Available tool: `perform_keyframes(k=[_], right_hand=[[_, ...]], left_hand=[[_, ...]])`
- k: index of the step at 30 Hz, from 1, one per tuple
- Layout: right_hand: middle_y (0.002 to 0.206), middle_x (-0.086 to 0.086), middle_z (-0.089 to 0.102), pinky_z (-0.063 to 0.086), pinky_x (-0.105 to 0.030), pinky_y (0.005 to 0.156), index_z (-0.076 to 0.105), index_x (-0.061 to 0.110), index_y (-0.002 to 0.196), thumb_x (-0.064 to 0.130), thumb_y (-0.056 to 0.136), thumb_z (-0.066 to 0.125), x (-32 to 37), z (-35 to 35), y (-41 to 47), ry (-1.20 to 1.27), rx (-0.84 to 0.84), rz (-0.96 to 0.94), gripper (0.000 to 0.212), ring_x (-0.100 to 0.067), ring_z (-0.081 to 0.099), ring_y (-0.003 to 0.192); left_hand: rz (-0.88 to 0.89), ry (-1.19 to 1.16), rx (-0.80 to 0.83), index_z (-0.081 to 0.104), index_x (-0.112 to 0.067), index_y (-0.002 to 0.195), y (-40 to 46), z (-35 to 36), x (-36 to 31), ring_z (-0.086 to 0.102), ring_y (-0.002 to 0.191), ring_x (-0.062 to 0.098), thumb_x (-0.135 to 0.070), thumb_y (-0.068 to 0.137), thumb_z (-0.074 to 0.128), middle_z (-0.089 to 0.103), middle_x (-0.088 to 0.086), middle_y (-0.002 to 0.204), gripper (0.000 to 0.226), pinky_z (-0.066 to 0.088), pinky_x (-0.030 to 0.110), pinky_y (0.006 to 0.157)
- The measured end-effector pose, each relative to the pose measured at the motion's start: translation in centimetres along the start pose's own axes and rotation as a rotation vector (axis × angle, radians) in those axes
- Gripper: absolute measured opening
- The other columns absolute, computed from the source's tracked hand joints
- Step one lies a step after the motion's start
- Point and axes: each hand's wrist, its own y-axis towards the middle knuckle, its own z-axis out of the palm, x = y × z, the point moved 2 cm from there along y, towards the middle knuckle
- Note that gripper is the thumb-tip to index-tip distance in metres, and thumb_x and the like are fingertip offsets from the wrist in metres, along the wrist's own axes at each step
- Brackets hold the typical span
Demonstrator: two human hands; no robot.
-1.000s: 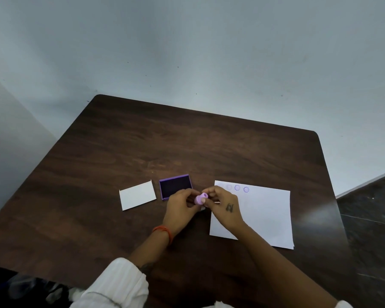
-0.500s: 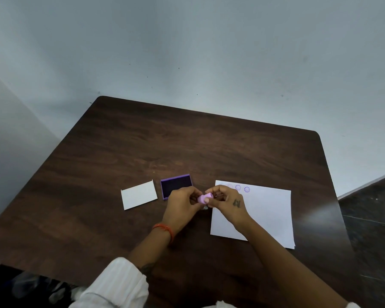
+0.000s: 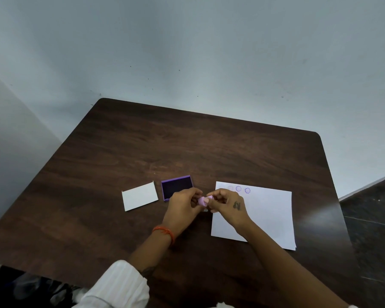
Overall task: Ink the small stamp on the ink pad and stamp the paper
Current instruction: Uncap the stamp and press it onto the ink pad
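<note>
A small lilac stamp [image 3: 203,201] is held between both hands just above the dark wooden table [image 3: 142,152]. My left hand [image 3: 182,207] pinches it from the left and my right hand [image 3: 228,204] from the right. The purple ink pad [image 3: 176,187] lies open right behind my left hand, its dark pad facing up. White paper [image 3: 267,214] lies to the right under my right wrist, with a row of purple round stamp marks [image 3: 242,189] along its top edge.
A small white card [image 3: 139,196] lies left of the ink pad. The table's far edge meets a grey wall. Dark floor shows beyond the table's right edge [image 3: 369,218].
Both hands stay together on the stamp and have turned it slightly between the fingers. The ink pad, card and paper have not moved.
</note>
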Motion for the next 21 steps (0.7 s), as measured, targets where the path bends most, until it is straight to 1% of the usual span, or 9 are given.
perform_keyframes(k=[2,4,7,10,13,15,17,19,21], right_hand=[[0.087,-0.005,0.070,0.053,-0.011,0.061,0.070,0.015,0.090,0.017,0.076,0.072,0.0,0.0,0.0,-0.020,0.012,-0.017,0.014,-0.015,0.067,0.079],[0.092,-0.003,0.069,0.051,-0.010,0.066,0.069,0.016,0.096,0.015,0.075,0.073,0.1,-0.1,0.1,-0.034,0.024,-0.032,0.021,-0.015,0.065,0.085],[0.092,-0.002,0.068,0.053,-0.015,0.067,0.067,0.015,0.100,0.021,0.076,0.073,0.1,0.0,0.2,-0.014,0.020,-0.004,0.025,-0.017,0.067,0.084],[0.092,-0.010,0.071,0.053,-0.011,0.061,0.069,0.012,0.095,0.015,0.078,0.071,-0.1,0.0,0.3,-0.015,0.025,-0.014,0.017,-0.014,0.067,0.079],[0.093,-0.006,0.070,0.051,-0.010,0.066,0.069,0.013,0.096,0.013,0.078,0.070,-0.1,-0.2,0.5,-0.017,0.029,-0.012,0.019,-0.012,0.066,0.085],[0.095,-0.006,0.070,0.052,-0.013,0.070,0.069,0.014,0.098,0.012,0.079,0.069,-0.2,-0.5,0.5,0.055,0.025,0.041,0.019,-0.018,0.066,0.090],[0.097,-0.008,0.071,0.054,-0.015,0.070,0.067,0.012,0.101,0.010,0.080,0.067,-0.4,-0.8,0.5,0.187,0.031,0.115,0.020,-0.022,0.067,0.092],[0.098,-0.008,0.071,0.056,-0.016,0.069,0.067,0.009,0.104,0.009,0.082,0.065,-0.6,-1.0,0.4,0.324,0.038,0.207,0.022,-0.021,0.068,0.091],[0.095,-0.004,0.072,0.057,-0.017,0.068,0.068,0.012,0.099,0.008,0.083,0.063,-0.8,-1.1,0.2,0.458,0.045,0.288,0.018,-0.019,0.069,0.089]], left_hand=[[-0.007,0.009,0.015,0.062,-0.016,0.105,0.0,0.1,0.1,0.060,0.088,0.007,-0.016,0.076,0.071,0.069,0.004,0.101,0.031,0.049,0.020,0.083],[-0.015,0.008,0.010,0.062,-0.016,0.106,0.0,0.2,0.4,0.061,0.089,0.007,-0.016,0.075,0.071,0.069,0.004,0.102,0.032,0.049,0.020,0.084],[-0.015,0.011,-0.001,0.062,-0.017,0.105,0.1,0.2,0.5,0.059,0.087,0.004,-0.017,0.075,0.071,0.069,0.004,0.101,0.031,0.044,0.011,0.078],[-0.001,0.027,0.007,0.062,-0.018,0.104,0.2,0.4,0.6,0.057,0.086,0.003,-0.018,0.075,0.071,0.069,0.003,0.101,0.030,0.040,0.009,0.076],[0.001,0.031,0.017,0.062,-0.019,0.104,0.3,0.4,0.8,0.056,0.084,0.001,-0.017,0.075,0.072,0.069,0.001,0.101,0.031,0.039,0.006,0.072],[-0.013,0.022,0.022,0.062,-0.020,0.104,0.3,0.4,1.1,0.056,0.081,-0.001,-0.016,0.075,0.071,0.069,0.000,0.100,0.030,0.038,0.004,0.069],[-0.036,-0.010,0.016,0.063,-0.021,0.103,0.2,0.5,1.4,0.057,0.079,-0.002,-0.016,0.077,0.070,0.069,-0.002,0.098,0.027,0.041,0.003,0.067],[-0.055,-0.040,0.011,0.063,-0.022,0.101,0.1,0.8,1.8,0.058,0.078,-0.005,-0.017,0.078,0.069,0.069,-0.004,0.097,0.025,0.043,0.003,0.066],[-0.085,-0.064,0.022,0.064,-0.022,0.099,0.1,1.2,2.3,0.057,0.078,-0.007,-0.015,0.078,0.069,0.069,-0.004,0.097,0.023,0.044,0.004,0.065]])
